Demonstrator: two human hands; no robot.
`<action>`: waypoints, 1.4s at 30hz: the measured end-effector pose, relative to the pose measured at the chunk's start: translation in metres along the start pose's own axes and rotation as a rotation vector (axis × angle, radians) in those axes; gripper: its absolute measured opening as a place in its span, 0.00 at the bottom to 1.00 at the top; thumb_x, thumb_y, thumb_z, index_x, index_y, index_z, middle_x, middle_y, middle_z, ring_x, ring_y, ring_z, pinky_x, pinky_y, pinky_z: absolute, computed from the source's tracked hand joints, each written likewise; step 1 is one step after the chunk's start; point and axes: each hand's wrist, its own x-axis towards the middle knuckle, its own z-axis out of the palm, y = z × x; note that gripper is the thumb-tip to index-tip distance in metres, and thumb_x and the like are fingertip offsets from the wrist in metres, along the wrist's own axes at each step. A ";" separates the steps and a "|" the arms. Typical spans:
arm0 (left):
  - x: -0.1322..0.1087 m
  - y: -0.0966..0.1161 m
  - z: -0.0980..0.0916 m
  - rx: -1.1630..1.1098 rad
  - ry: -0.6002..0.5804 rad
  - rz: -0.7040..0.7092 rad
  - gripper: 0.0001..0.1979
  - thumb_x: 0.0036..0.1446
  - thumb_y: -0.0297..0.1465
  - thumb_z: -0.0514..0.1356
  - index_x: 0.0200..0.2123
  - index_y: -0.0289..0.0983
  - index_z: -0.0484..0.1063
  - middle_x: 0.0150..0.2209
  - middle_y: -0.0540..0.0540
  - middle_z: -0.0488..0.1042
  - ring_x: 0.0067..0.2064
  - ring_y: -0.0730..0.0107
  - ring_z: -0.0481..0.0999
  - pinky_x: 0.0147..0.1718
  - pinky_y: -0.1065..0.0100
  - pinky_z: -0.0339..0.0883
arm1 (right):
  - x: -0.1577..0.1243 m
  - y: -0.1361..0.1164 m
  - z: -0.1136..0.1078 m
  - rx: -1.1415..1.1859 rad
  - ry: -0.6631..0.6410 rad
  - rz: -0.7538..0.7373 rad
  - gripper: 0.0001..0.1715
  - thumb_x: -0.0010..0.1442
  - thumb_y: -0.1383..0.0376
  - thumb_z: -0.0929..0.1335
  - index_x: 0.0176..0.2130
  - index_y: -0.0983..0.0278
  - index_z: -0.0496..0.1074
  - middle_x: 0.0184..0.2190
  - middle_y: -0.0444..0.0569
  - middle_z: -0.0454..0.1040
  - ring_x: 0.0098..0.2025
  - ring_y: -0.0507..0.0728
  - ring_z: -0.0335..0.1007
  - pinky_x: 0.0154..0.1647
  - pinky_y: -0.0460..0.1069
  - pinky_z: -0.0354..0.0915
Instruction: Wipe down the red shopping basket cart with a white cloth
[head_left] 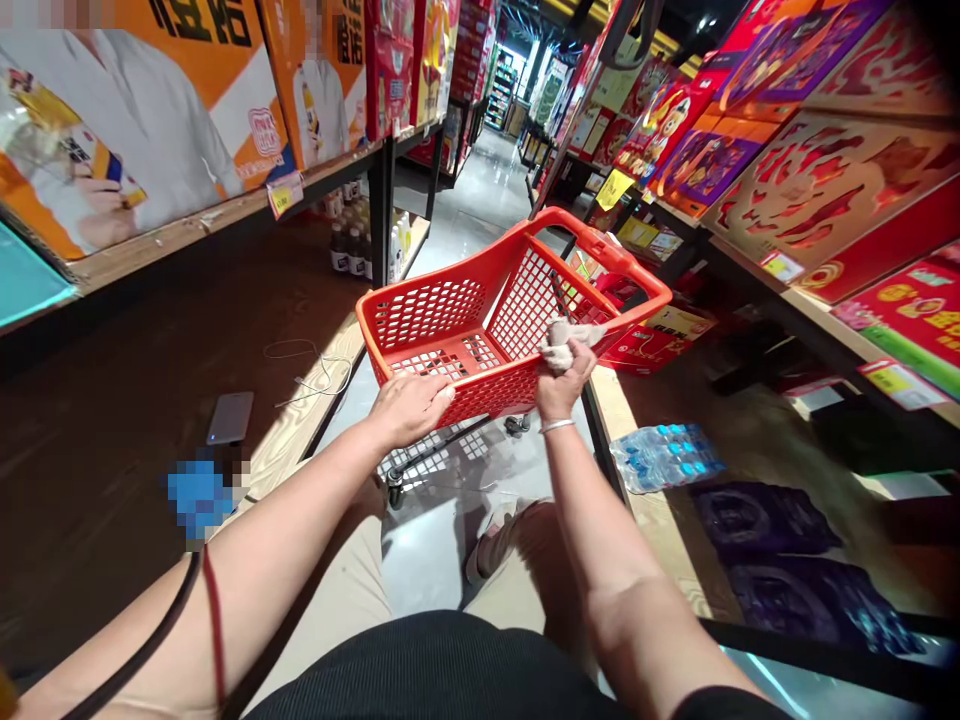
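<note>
Large orange-and-white cardboard cartons (187,110) are filling the upper left shelf and are bearing big black Chinese characters that the upper edge is partly cutting off; the first is looking like 橙. Their fronts are also showing a printed figure in a white shirt holding a yellow bottle, and a small pink-red square logo (265,131) whose strokes are staying too fine to read. A white-and-yellow paper price label (284,195) is hanging below on the shelf edge, its figures too small to make out. On the right, a bright yellow paper tag (614,189) and a red-bordered white price label (904,385) are carrying print that is blurring out. Tan-and-red gift boxes with a swirling pattern (832,190) are standing above that label.

Between the shelves, an orange-red plastic shopping cart with lattice walls (504,318) is standing at a slant on the grey floor (435,585), directly in front of the person. The left hand (411,408) is lying over its near rim, fingers bending loosely onto the edge. The right hand (564,388) is clasping a crumpled off-white cloth (559,345) against the side near the handle end; whether its fingers are also gripping the rim, I cannot tell. A pale bracelet (557,426) is circling the right wrist. Shrink-wrapped clear bottles with blue caps (667,458) are lying low at the right.
</note>
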 end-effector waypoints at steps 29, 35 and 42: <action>-0.004 -0.020 0.018 0.084 0.105 0.134 0.21 0.55 0.32 0.57 0.53 0.38 0.72 0.50 0.40 0.80 0.51 0.51 0.78 0.52 0.55 0.66 | -0.157 -0.052 0.014 0.205 -0.550 0.209 0.22 0.53 0.66 0.73 0.49 0.60 0.71 0.56 0.57 0.61 0.57 0.64 0.66 0.63 0.58 0.66; 0.003 -0.027 0.019 0.094 0.197 0.135 0.17 0.59 0.32 0.53 0.48 0.39 0.75 0.43 0.41 0.81 0.47 0.54 0.78 0.52 0.54 0.64 | -0.107 -0.028 0.006 0.113 -0.380 0.324 0.22 0.48 0.67 0.72 0.45 0.61 0.71 0.50 0.53 0.63 0.52 0.60 0.68 0.62 0.58 0.65; 0.008 -0.026 0.019 0.079 0.200 0.107 0.18 0.57 0.33 0.52 0.48 0.38 0.75 0.42 0.41 0.80 0.47 0.54 0.76 0.54 0.53 0.61 | -0.109 -0.049 0.026 0.182 -0.246 0.456 0.30 0.47 0.65 0.73 0.50 0.62 0.66 0.55 0.55 0.60 0.57 0.58 0.65 0.65 0.54 0.62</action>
